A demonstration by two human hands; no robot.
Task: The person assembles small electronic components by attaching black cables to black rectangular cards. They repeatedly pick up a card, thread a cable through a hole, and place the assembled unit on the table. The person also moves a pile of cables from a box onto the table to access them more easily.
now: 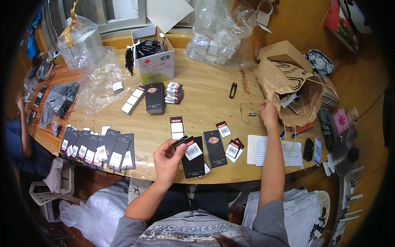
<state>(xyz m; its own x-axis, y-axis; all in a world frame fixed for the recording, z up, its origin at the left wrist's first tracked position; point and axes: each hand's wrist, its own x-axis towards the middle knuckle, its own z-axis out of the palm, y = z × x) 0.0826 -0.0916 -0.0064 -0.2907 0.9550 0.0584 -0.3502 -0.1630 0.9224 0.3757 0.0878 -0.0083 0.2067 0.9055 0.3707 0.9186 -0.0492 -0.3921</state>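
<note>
My left hand (166,162) is closed on several hang tags (192,151), black with white barcode labels and a red strip. They are fanned above a black hang tag at the table's front edge. My right hand (269,114) reaches far forward to the left edge of a crumpled brown paper bag (269,78), its fingers curled at the bag's rim and partly hidden. Between my arms lie a larger black hang tag (214,150) and a few small barcode tags (233,150). Ahead of my left hand is a white-panelled label card (177,127).
Stacked black tags (155,99) stand before a box of black strings (153,57). Finished-looking tags (98,148) overlap along the left front edge. Thread snips (233,90), a lined notebook (276,151) and a phone (317,150) lie rightward. Another person's arm (25,123) shows far left.
</note>
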